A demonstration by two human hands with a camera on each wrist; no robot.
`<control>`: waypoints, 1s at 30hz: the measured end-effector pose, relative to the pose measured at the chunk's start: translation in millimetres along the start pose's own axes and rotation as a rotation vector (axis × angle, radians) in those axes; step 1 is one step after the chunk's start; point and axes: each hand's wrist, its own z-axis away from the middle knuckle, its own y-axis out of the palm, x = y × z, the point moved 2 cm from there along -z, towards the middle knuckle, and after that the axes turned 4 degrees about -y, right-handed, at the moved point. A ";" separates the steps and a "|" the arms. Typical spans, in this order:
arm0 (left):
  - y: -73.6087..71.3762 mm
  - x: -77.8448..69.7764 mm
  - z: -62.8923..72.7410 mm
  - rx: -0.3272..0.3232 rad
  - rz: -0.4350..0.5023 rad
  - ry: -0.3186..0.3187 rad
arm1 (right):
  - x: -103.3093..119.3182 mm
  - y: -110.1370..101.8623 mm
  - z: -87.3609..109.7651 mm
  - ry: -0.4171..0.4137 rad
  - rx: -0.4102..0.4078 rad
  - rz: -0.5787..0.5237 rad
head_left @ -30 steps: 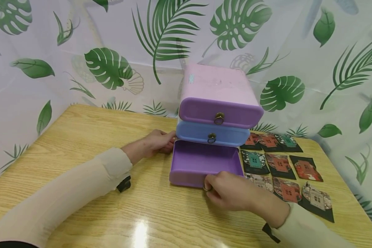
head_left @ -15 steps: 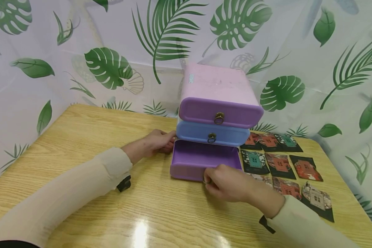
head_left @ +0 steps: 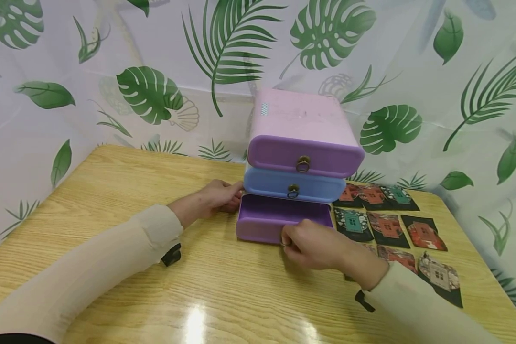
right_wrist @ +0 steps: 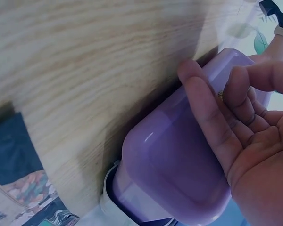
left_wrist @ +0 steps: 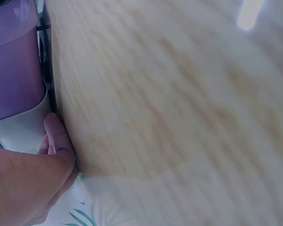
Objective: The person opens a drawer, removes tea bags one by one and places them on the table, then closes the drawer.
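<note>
A small cabinet with a pink top (head_left: 301, 114) holds three stacked drawers. Its bottom purple drawer (head_left: 260, 231) is partly pulled out and its visible inside is bare. My right hand (head_left: 314, 243) pinches the ring pull on that drawer's front; in the right wrist view a bit of the brass pull (right_wrist: 220, 95) shows between the curled fingers. At the cabinet's lower left side, my left hand (head_left: 217, 196) rests with relaxed fingers against the pale casing (left_wrist: 23, 129). The blue drawer (head_left: 268, 184) and upper purple drawer (head_left: 275, 155) are closed, each with a hanging ring pull.
Several flat dark packets with printed labels, such as a red one (head_left: 387, 229) and a beige one (head_left: 440, 277), lie in rows right of the cabinet, some partly behind my right arm. A leaf-patterned cloth (head_left: 155, 48) hangs behind the wooden table (head_left: 133, 167).
My right hand has moved away from me, pushing the bottom drawer farther into the cabinet, so less of its inside shows. The left hand has stayed at the cabinet's side.
</note>
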 end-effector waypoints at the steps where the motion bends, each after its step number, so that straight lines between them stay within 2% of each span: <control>1: -0.1 0.1 -0.1 0.000 0.001 -0.001 | -0.9 -0.1 -0.9 0.001 0.001 0.001; 11: -0.4 1.0 -0.1 -0.005 -0.016 -0.002 | -10.6 -2.3 -8.8 0.038 0.021 0.009; 30: -0.9 0.7 -1.7 -0.020 -0.051 -0.017 | -31.5 -1.7 -17.3 0.062 0.000 0.019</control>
